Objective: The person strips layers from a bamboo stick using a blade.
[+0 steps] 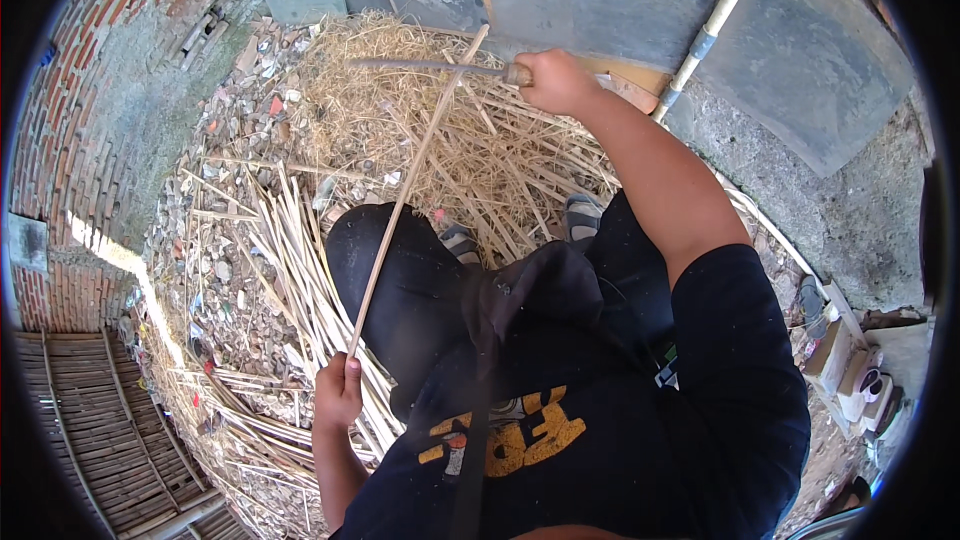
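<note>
Bamboo: the left hand (pixel 338 392), low in the frame, has its fingers closed round the near end of a long thin strip (pixel 410 180) slanting to upper centre. There the right hand (pixel 553 80) grips a knife (pixel 440 66) laid across it, mid-shaving, I judge; next, a steady draw along the strip

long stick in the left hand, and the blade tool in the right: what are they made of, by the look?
Stick: probably bamboo or cane, a thin, straight, pale tan strip with a dry matt surface, matching the cut strips piled beside it. The left hand grips its lower end. Blade tool: dull grey metal blade, unpolished; the handle stub at the right hand looks like light wood, mostly hidden by the grip.
</note>
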### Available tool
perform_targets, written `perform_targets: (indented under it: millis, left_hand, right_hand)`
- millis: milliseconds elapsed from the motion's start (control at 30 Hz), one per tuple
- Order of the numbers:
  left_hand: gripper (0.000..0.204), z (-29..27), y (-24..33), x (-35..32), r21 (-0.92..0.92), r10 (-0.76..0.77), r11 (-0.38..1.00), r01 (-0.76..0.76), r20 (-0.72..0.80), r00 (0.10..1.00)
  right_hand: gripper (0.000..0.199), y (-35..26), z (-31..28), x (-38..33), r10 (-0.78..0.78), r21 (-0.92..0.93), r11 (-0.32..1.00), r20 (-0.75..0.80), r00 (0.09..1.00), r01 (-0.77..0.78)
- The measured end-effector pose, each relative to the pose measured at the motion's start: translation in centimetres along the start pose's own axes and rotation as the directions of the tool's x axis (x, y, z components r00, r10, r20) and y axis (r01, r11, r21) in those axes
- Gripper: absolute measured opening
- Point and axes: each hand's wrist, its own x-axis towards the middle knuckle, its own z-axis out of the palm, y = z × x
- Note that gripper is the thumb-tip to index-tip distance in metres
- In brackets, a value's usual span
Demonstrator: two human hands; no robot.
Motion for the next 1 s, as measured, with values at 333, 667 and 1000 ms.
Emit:
perform_targets:
  millis: [333,667,1000]
  left_hand:
    - [0.056,0.4,-0.3,0.0,0.103,0.045,0.994,-0.042,-0.022,0.999]
    - [0.05,-0.1,-3.5,-0.5,-0.229,-0.078,0.968,0.103,0.115,0.99]
    - [0.054,-0.6,-3.4,-0.3,-0.17,-0.078,0.98,0.098,0.122,0.989]
  right_hand:
    - [0.032,-2.1,-0.3,-0.3,-0.066,-0.049,0.997,-0.046,0.997,0.064]
    - [0.031,-4.4,0.8,0.1,-0.117,-0.063,0.991,-0.029,0.993,0.115]
    - [0.024,-1.9,0.2,0.5,0.033,-0.117,0.992,-0.186,0.982,-0.056]
